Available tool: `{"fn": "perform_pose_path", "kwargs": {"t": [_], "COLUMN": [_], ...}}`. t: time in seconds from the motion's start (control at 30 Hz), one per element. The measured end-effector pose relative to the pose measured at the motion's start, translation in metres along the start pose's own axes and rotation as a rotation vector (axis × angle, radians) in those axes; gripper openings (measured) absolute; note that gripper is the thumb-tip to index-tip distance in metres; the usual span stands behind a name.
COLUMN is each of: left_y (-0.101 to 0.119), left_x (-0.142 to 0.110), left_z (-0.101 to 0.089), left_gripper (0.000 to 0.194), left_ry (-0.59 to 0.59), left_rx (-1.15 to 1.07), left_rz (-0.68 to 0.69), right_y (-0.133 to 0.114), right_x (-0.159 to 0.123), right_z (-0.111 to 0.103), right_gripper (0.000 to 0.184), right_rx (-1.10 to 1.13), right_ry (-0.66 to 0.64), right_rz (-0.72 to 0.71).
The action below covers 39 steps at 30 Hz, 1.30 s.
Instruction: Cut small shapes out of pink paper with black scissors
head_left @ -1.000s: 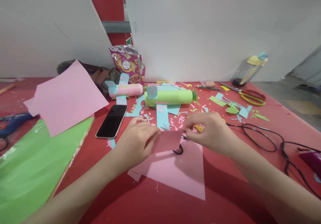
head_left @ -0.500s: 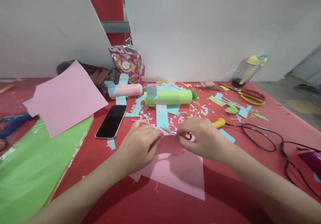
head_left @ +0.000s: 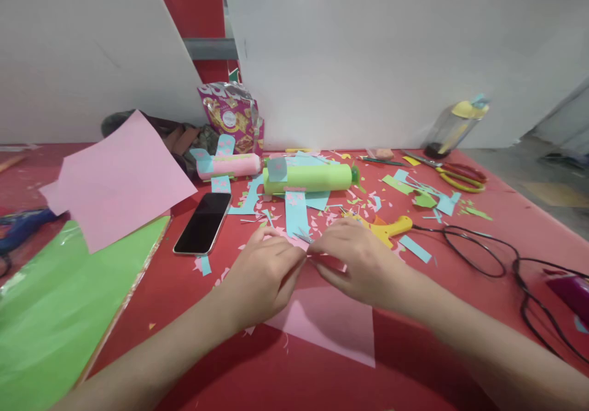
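My left hand (head_left: 267, 270) and my right hand (head_left: 352, 261) meet above the middle of the table, thumbs and fingers pinched together. Between their fingertips is what looks like a small piece of pink paper, mostly hidden by the fingers. Below them a pink sheet of paper (head_left: 335, 325) lies flat on the red table. Just beyond the fingertips rest small scissors (head_left: 304, 235), their handles covered by my right hand. A yellow glue gun (head_left: 389, 230) lies to the right of that hand. Further back is a light green tube (head_left: 313, 179) with blue paper fins.
A phone (head_left: 203, 222) lies left of my hands. A pink sheet (head_left: 124, 178) rests over a green pack (head_left: 59, 307). Behind are a pink tube (head_left: 230, 165) and a snack bag (head_left: 232, 116). Large scissors (head_left: 460, 175), a bottle (head_left: 455, 129) and a black cord (head_left: 483, 270) are right.
My right hand has moved left, and its fingertips now meet those of my left hand. More of the glue gun shows, while the small scissors' handles have become covered.
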State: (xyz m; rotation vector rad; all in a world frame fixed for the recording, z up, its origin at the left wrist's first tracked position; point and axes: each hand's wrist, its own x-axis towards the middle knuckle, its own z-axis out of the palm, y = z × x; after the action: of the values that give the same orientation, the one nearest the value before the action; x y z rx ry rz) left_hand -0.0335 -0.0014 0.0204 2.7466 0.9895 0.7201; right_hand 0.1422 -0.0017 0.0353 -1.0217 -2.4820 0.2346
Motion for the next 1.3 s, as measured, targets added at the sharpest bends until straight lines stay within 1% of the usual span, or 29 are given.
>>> {"fn": "perform_pose_path", "kwargs": {"t": [0.1, 0.2, 0.37, 0.5, 0.63, 0.7, 0.73, 0.8, 0.83, 0.9, 0.93, 1.0, 1.07, 1.17, 1.27, 1.3], "left_y": [0.002, 0.003, 0.002, -0.006, -0.016, -0.017, -0.016, -0.010, -0.007, -0.001, 0.000, 0.001, -0.001, -0.006, -0.009, -0.010], "left_x": [-0.001, 0.000, 0.001, 0.001, 0.001, 0.002, 0.003, 0.004, 0.004, 0.004, 0.004, 0.003, 0.002, 0.000, 0.001, 0.001], "left_z": [0.003, 0.003, -0.001, -0.003, -0.007, -0.009, -0.009, -0.007, -0.005, -0.001, 0.000, 0.003, 0.002, -0.002, -0.008, -0.010], "left_gripper": [0.027, 0.028, 0.026, 0.025, 0.025, 0.024, 0.022, 0.020, 0.019, 0.020, 0.023, 0.026, 0.028, 0.026, 0.023, 0.024], "left_ry": [-0.025, -0.034, -0.009, 0.005, 0.029, 0.054, 0.067, 0.087, 0.062, -0.029, -0.030, -0.011, 0.014, 0.041, 0.076, 0.088], "left_rx": [-0.010, -0.002, 0.008, 0.010, 0.067, 0.087, 0.089, 0.084, 0.075, 0.053, 0.060, 0.080, 0.099, 0.093, 0.071, 0.066], "left_rz": [0.002, -0.001, -0.016, -0.058, -0.162, -0.204, -0.201, -0.113, -0.063, 0.037, 0.045, 0.047, 0.023, -0.020, -0.055, -0.076], "right_y": [-0.005, -0.006, -0.002, 0.004, 0.012, 0.014, 0.013, 0.010, 0.008, 0.003, 0.001, -0.001, 0.000, 0.006, 0.014, 0.017], "right_x": [-0.001, -0.001, -0.001, -0.001, -0.002, -0.002, -0.002, -0.001, -0.001, 0.000, 0.000, 0.001, 0.001, 0.000, -0.001, -0.002], "right_z": [0.010, 0.009, -0.004, -0.016, -0.026, -0.026, -0.025, -0.019, -0.014, -0.007, -0.004, -0.002, -0.006, -0.017, -0.029, -0.032], "right_gripper": [0.020, 0.020, 0.018, 0.018, 0.016, 0.016, 0.016, 0.017, 0.017, 0.019, 0.019, 0.018, 0.018, 0.018, 0.016, 0.016], "right_rx": [-0.060, -0.078, -0.086, -0.094, -0.113, -0.105, -0.098, -0.080, -0.072, -0.067, -0.058, -0.046, -0.044, -0.037, -0.044, -0.065], "right_ry": [0.013, 0.019, -0.007, -0.023, 0.010, 0.008, -0.005, -0.041, -0.050, -0.042, -0.034, -0.036, -0.047, -0.039, -0.001, 0.030], "right_rz": [-0.010, -0.004, 0.047, 0.117, 0.173, 0.178, 0.172, 0.139, 0.115, 0.067, 0.050, 0.053, 0.090, 0.135, 0.170, 0.192]}}
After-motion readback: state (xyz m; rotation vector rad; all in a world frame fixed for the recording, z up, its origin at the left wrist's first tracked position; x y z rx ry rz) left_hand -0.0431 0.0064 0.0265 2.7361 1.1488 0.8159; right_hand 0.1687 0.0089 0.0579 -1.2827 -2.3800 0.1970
